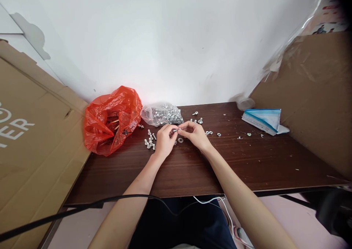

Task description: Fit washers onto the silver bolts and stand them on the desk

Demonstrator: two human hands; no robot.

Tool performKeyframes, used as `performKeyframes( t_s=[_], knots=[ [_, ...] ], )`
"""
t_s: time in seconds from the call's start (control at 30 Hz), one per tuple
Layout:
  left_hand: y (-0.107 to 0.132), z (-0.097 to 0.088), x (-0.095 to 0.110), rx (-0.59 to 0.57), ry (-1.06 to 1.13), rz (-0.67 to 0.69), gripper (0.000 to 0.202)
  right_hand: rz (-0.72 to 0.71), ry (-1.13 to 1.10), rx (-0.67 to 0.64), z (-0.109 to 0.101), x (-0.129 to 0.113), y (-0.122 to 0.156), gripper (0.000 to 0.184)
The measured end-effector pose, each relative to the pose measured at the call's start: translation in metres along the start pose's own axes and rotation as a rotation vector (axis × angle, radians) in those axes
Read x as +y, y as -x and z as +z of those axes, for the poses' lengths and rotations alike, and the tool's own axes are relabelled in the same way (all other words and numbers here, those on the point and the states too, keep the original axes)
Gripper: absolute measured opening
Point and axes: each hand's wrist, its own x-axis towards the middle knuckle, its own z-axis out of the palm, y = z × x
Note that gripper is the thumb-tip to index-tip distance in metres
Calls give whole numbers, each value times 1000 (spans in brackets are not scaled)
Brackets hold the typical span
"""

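My left hand [164, 141] and my right hand [194, 133] meet over the middle of the dark wooden table [233, 168]. Both pinch a small metal bolt [175, 130] between their fingertips. A loose washer [180, 140] lies on the table just below the bolt. A cluster of assembled bolts [150, 141] sits left of my left hand. More bolts [197, 120] and washers [210, 133] lie scattered right of my right hand. A clear bag of metal hardware [162, 114] rests behind my hands.
A red plastic bag [111, 118] holding long parts sits at the table's left. A blue-and-white packet [264, 120] lies at the right. Cardboard sheets [33, 139] lean on both sides. A white wall stands behind. A black cable [82, 207] crosses the table's front edge.
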Motion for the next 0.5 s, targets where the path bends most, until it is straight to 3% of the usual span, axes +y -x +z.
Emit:
performKeyframes(
  t_s=[0.33,0.5],
  knots=[
    [0,0,1,-21,-6,3,13,50,-81,2,-1,-4,1,38],
    [0,0,1,-32,2,-4,9,42,5,-16,-1,-3,1,42]
  ],
)
